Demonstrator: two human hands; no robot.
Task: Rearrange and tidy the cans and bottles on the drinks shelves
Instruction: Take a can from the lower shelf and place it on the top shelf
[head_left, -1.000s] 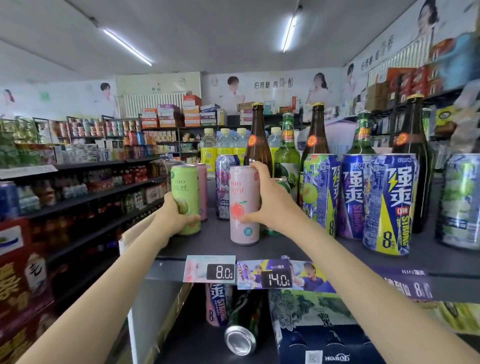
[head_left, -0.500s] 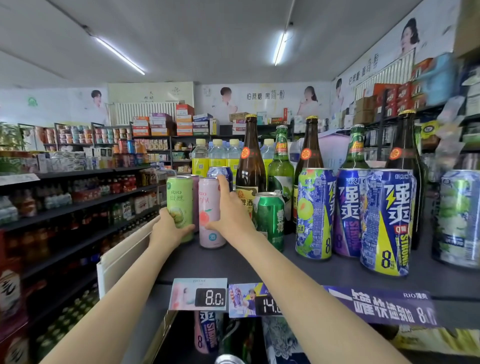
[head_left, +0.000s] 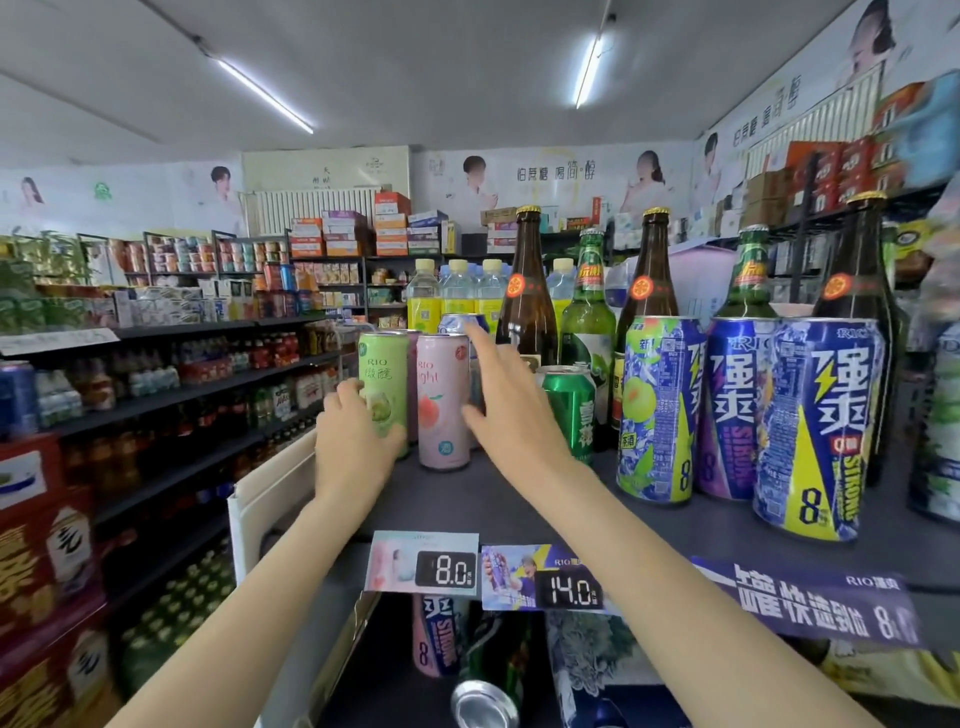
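since a moment ago the right hand has let go of the pink can and now hangs just right of it with fingers spread, the forefinger stretched up toward the top of a blue and white can standing behind. the pink can stands upright near the shelf's left end, set back from the front edge, touching or almost touching the pale green can on its left. the left hand is wrapped around the lower part of that green can, thumb across its front. another pink can shows as a thin strip between the two.

right of the open hand a short dark green can stands upright, partly hidden by the wrist. behind it are brown bottles and green bottles in a row, with yellow-labelled clear bottles further back on the left. toward the shelf's right end three tall cans stand close together: one blue and green, one blue and purple, and one blue and yellow nearest the front edge.

the dark shelf carries price tags on its front edge, one reading 8.0 and one reading 14.0, then a purple strip. below the edge, on the lower level, a silver can top and a pink can show.
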